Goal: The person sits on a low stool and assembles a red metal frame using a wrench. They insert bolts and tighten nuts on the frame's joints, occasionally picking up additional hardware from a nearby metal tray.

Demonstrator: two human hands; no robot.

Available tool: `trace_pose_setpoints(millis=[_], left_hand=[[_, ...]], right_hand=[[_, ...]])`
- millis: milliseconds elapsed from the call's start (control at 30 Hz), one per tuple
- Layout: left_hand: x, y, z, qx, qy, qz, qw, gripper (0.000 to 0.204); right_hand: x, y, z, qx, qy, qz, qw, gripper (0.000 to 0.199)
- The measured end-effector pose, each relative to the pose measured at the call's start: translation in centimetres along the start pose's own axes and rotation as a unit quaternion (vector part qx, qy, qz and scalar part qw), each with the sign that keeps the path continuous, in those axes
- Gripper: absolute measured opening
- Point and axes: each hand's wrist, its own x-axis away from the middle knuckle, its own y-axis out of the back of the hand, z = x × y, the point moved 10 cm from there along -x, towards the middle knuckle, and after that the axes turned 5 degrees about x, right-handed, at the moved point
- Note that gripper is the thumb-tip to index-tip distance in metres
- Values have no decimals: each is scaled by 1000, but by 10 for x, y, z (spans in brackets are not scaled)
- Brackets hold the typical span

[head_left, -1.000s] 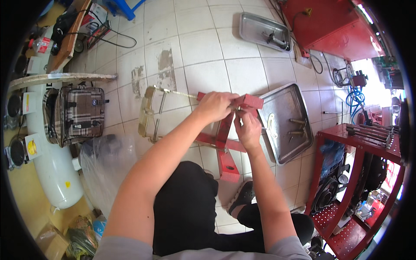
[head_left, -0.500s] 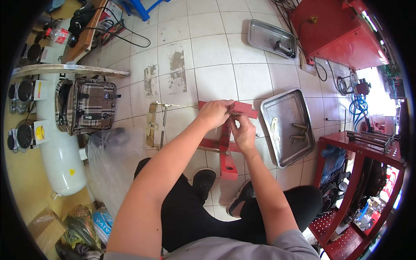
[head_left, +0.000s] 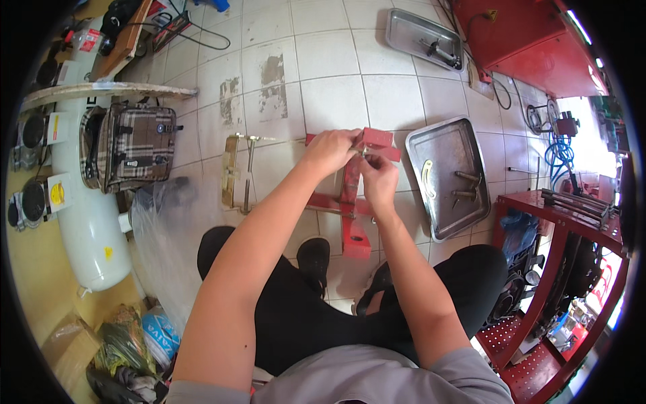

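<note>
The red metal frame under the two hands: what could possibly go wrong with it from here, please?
The left hand and right hand are close together at the far end of the red metal frame, so a pinch seems possible if it shifts.

The black left shoe is near the frame's near end and might bump it.

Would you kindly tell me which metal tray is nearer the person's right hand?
The tray with the yellowish curved piece, to the right of the right hand; the other tray lies farther off, by the red unit.
</note>
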Motion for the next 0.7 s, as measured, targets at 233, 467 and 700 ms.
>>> trace_pose_setpoints(millis=[233,467,700], left_hand=[[-3,-3,0,-7,18,-11,1000,15],[-2,-4,2,13,19,8,1000,14],[-1,-2,5,5,42,19,999,15]], right_hand=[[-1,-4,1,1,54,24,998,27],[-1,-9,-12,-45,-22,58,997,31],[8,5,19,115,59,49,990,34]])
